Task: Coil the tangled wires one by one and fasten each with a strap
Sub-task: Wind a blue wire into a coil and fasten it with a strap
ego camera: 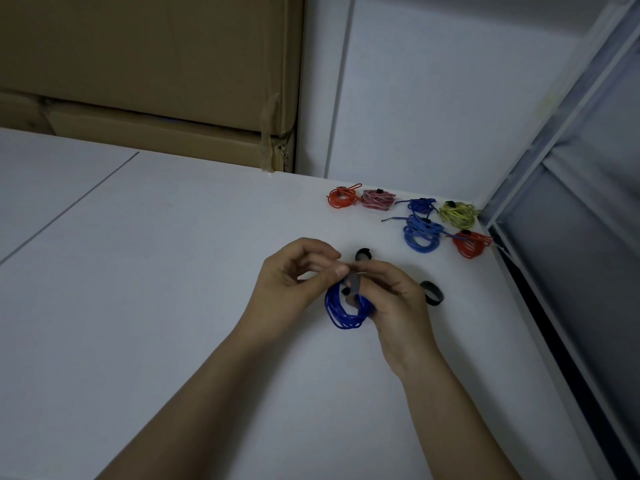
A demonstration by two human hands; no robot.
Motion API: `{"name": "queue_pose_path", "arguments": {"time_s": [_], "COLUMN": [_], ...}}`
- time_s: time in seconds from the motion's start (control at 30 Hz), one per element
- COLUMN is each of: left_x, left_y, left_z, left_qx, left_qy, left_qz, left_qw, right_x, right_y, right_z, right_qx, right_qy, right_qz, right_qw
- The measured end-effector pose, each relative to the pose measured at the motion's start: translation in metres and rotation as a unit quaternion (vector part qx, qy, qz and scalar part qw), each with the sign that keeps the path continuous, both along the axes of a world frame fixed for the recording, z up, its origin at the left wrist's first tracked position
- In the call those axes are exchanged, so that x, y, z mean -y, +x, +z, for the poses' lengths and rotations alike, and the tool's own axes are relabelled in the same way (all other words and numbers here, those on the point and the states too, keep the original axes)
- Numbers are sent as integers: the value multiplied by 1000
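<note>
Holding a dark blue wire coil point(346, 311) above the white bench point(173, 271), the right hand point(398, 306) kept its grip curled round it; the left hand point(294, 275) pinched a grey strap point(354, 284) looped over the coil. Two black straps point(432, 292) lay beside. Six strapped coils point(420, 233) sat at the bench's far right corner.

Dark blue wire coil point(346, 311) with grey strap point(354, 284), black strap loops point(432, 293), orange point(342, 197), pink point(377, 199), yellow-green point(458, 214), red point(470, 243) coils, white table point(173, 271), brown cardboard boxes point(149, 64)
</note>
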State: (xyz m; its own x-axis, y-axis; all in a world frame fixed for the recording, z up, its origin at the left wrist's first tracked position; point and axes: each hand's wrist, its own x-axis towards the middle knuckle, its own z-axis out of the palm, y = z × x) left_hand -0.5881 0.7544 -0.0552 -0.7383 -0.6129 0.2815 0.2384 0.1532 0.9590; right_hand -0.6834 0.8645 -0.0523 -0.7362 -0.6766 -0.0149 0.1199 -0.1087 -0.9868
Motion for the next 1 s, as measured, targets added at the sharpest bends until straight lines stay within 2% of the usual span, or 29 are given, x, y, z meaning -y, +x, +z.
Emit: {"name": "queue_pose_path", "arguments": {"time_s": [0.17, 0.37, 0.5, 0.8, 1.0], "left_x": [2, 5, 4, 6, 10], "left_y": [0, -1, -2, 0, 1], "left_z": [-2, -5, -8, -8, -9], "left_qx": [5, 49, 75, 56, 25], "left_qy": [20, 19, -22, -93, -237], "left_qz": [-28, -37, -5, 8, 49], "left_qw": [999, 998, 997, 994, 970], "right_x": [0, 0, 0, -3, -2], "right_y": [5, 0, -2, -8, -10], "right_z": [0, -6, -7, -2, -1], "right_qx": [-75, -121, -135, -156, -201], "right_qy": [-12, -2, 2, -1, -1], "right_qz": [-14, -19, -21, 34, 50], "right_qw": [997, 992, 991, 987, 978]}}
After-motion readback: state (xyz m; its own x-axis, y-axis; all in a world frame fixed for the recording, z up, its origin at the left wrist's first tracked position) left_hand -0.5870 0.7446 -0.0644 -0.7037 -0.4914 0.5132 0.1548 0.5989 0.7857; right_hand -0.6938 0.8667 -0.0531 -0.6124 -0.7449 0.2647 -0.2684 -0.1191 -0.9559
